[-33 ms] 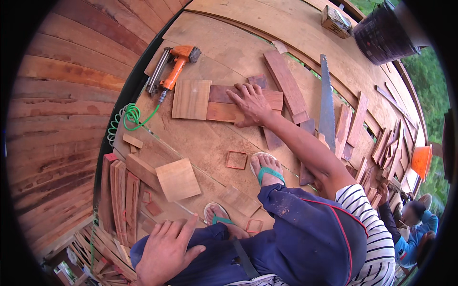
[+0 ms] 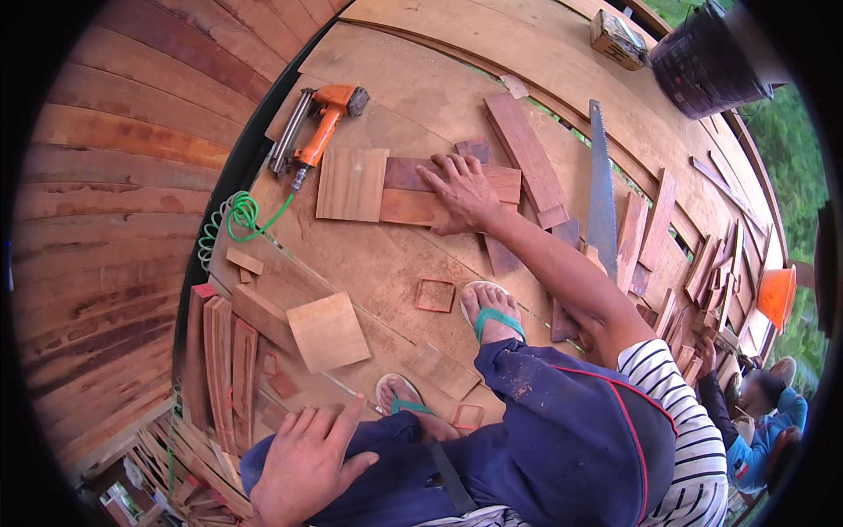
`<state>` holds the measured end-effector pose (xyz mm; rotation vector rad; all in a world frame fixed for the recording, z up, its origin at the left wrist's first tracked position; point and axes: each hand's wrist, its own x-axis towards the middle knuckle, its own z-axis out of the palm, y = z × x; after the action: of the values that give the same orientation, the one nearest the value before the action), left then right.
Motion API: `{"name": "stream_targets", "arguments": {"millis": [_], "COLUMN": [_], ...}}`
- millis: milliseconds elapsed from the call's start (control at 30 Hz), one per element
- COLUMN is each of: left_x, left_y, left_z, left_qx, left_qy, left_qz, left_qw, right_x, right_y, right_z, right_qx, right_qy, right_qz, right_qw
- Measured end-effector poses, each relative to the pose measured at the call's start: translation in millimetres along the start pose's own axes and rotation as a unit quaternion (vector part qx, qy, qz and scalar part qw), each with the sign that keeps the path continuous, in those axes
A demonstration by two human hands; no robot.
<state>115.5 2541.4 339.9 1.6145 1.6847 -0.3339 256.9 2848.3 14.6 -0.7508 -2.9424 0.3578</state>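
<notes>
My right hand (image 2: 461, 193) lies palm down with fingers spread on two reddish wooden boards (image 2: 413, 207) set side by side. Against their left end is a lighter square wooden piece (image 2: 351, 183); whether it overlaps them I cannot tell. Beneath the boards' right part a darker wood strip (image 2: 502, 255) pokes out. Over my left thigh rests my left hand (image 2: 309, 461), fingers extended, holding nothing. An orange nail gun (image 2: 323, 127) with a green coiled hose (image 2: 248, 211) lies beyond the square piece. Another pale square piece (image 2: 327, 332) is on the floor nearer me.
Right of my hand lie a long reddish plank (image 2: 527, 154) and a handsaw (image 2: 601, 189). Wood offcuts (image 2: 716, 272) litter the far right, by an orange container (image 2: 776, 296) and another person (image 2: 760, 422). A black bucket (image 2: 707, 66) stands at the far right. Planks (image 2: 219, 351) are stacked at left.
</notes>
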Motion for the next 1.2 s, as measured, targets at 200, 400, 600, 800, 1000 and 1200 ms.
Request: {"name": "stream_targets", "arguments": {"millis": [200, 400, 600, 800, 1000, 1200], "left_x": [2.6, 3.8, 3.4, 1.6, 0.7, -5.7], "left_y": [1.1, 2.6, 1.8, -0.1, -2.2, -42.9], "left_z": [-0.3, -1.3, -0.6, 2.2, 3.1, -21.2], "left_qx": [0.000, -0.003, -0.008, 0.000, -0.007, -0.048], "left_qy": [-0.007, -0.010, -0.010, 0.000, 0.007, -0.027], "left_qz": [-0.004, -0.010, -0.015, -0.015, -0.025, -0.017], "left_qw": [1.000, 1.000, 1.000, 1.000, 1.000, 0.998], "right_x": [2.5, 3.1, 2.6, 2.9, 5.1, -1.6], "right_y": [0.0, 1.7, 0.9, 2.3, 3.3, 8.7], "right_z": [-5.4, -4.9, -9.1, -5.5, 2.7, -0.4], "right_qx": [0.004, -0.005, -0.002, -0.013, -0.009, -0.027], "right_qy": [-0.005, -0.005, -0.014, -0.016, -0.009, -0.027], "right_qz": [-0.002, 0.006, 0.006, 0.008, 0.013, 0.017], "right_qw": [1.000, 1.000, 1.000, 1.000, 1.000, 0.999]}}
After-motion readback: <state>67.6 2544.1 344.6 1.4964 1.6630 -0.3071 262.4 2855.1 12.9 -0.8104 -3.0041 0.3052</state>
